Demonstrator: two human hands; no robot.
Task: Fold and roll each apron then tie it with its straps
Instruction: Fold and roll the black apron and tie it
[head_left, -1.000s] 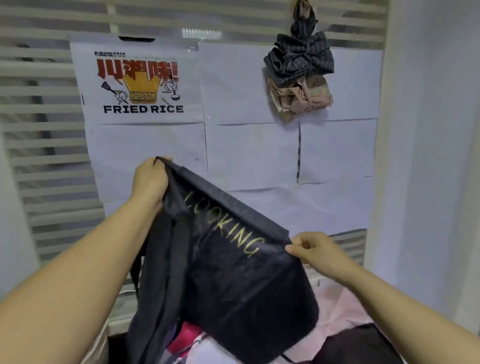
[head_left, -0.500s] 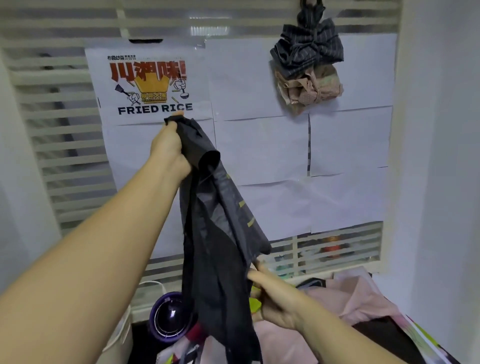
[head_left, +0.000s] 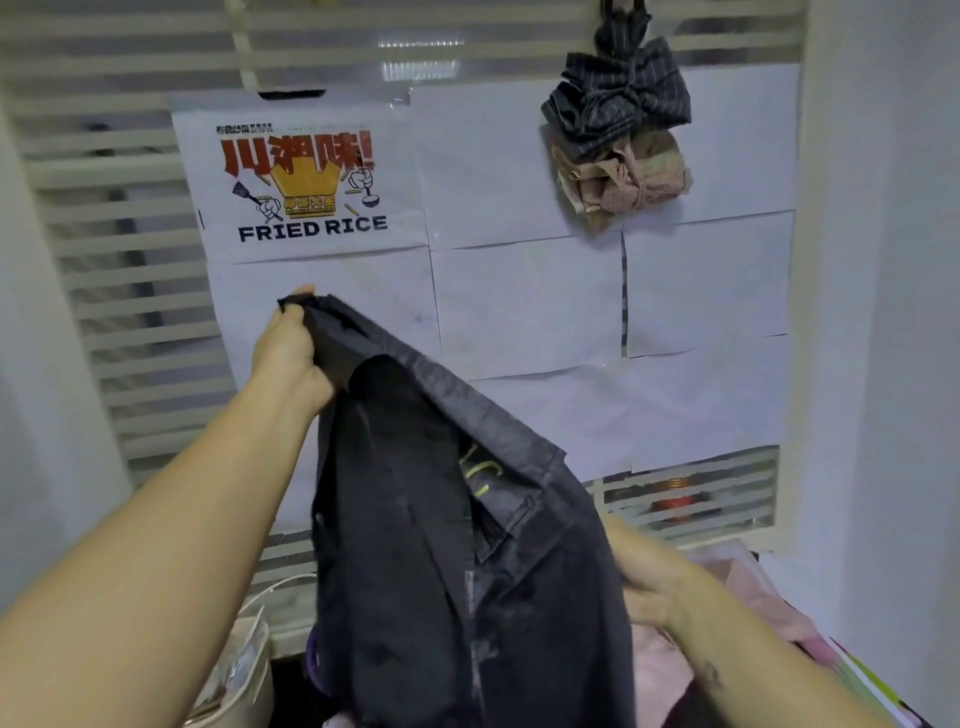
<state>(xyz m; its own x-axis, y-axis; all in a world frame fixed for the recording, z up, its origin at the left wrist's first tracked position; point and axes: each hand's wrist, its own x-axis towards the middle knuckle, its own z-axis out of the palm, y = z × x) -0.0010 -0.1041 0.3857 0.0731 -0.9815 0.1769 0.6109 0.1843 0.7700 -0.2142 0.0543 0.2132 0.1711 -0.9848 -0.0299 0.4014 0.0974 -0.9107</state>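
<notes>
The apron (head_left: 441, 561) hangs between left hand (head_left: 291, 353) and right hand (head_left: 649, 582), before the window (head_left: 104, 260), tied bundles (head_left: 618, 145) above right.

Black apron (head_left: 415, 571) blocks the middle; open air between it and right wall (head_left: 883, 364)

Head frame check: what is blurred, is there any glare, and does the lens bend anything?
Head view: the right hand is smeared by motion blur, so its grip behind the dark apron is unreadable; the left hand, gripping the apron's top, and the fried rice poster are fairly sharp; a small glare sits high on the blind; its slats bow near the left edge, wide-angle distortion.
</notes>
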